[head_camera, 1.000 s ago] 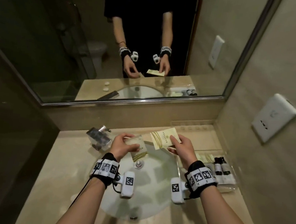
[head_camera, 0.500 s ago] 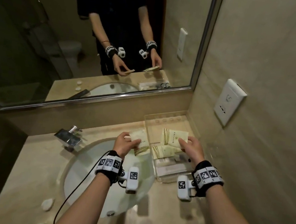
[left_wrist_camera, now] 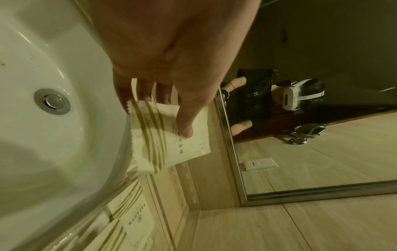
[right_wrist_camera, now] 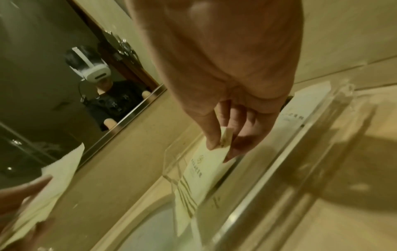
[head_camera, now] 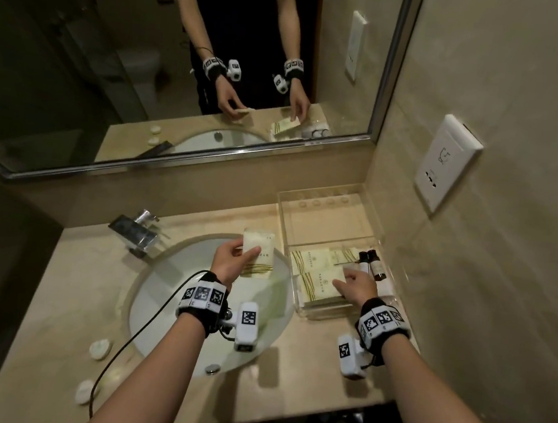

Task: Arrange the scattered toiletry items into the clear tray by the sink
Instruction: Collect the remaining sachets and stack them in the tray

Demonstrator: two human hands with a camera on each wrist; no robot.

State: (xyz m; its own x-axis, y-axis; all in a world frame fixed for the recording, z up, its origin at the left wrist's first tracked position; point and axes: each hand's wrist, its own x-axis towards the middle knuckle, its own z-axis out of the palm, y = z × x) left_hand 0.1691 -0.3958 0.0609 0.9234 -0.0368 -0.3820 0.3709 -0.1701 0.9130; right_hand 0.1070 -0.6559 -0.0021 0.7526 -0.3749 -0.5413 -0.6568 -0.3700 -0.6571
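Near edge of surface [head_camera: 55,291]: two round white soaps [head_camera: 100,348] by your L forearm. Your left hand [head_camera: 230,264] pinches a cream striped sachet [head_camera: 258,255] over the sink basin [head_camera: 166,289], thumb on top, fingers under. Your right hand [head_camera: 355,286] pinches the corner of a sachet in tray [head_camera: 324,278], w/ others flat in the clear tray [head_camera: 322,216]; small dark bottles [head_camera: 373,262] just beyond. Faucet [head_camera: 136,232] and mirror [head_camera: 115,56] behind.

Both forearms are extended forward, wrists banded. The left hand [head_camera: 230,264] is raised, thumb pinched against fingers. The right hand [head_camera: 355,285] is lowered, thumb and fingers pinched together.
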